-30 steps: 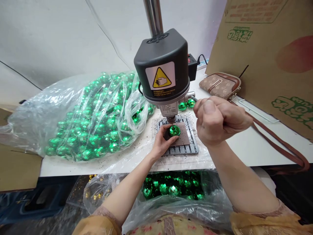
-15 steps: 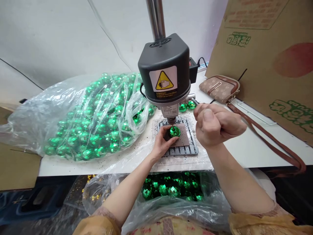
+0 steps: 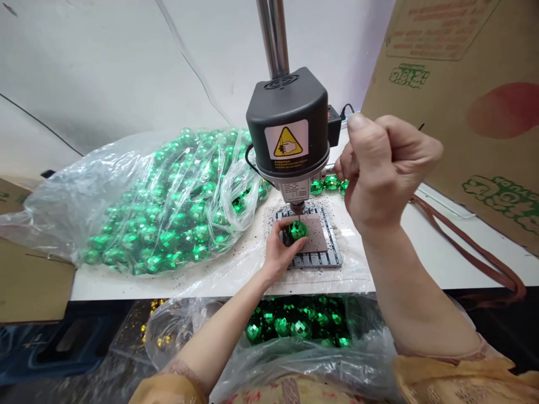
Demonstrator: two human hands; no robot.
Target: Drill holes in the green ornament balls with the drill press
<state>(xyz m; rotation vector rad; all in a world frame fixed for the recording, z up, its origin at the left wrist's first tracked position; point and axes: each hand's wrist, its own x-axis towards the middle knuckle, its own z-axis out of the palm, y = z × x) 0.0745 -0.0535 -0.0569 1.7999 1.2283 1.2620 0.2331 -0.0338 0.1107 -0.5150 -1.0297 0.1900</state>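
My left hand (image 3: 281, 247) pinches a shiny green faceted ball (image 3: 300, 229) between thumb and fingers. The ball rests on a flat pinkish board (image 3: 316, 238) on the slotted metal base (image 3: 337, 255) of a small bench drill press (image 3: 288, 126). Just above the ball is the chuck (image 3: 297, 206) with its thin bit; whether the bit touches the ball I cannot tell. My right hand (image 3: 381, 168) is closed in a fist at the right of the drill head, around the feed lever (image 3: 329, 170), which is mostly hidden behind it.
A clear plastic bag (image 3: 168, 213) of green balls lies on the left of the white table (image 3: 138, 287). More green balls (image 3: 290, 325) fill an open bag below the edge. Several balls (image 3: 330, 182) sit behind the drill. A cardboard box (image 3: 455, 112) and brown strap (image 3: 475, 241) are at right.
My right hand has risen, now covering the purse and most of the lever. The left hand still holds the ball, which is tilted slightly differently under the bit.
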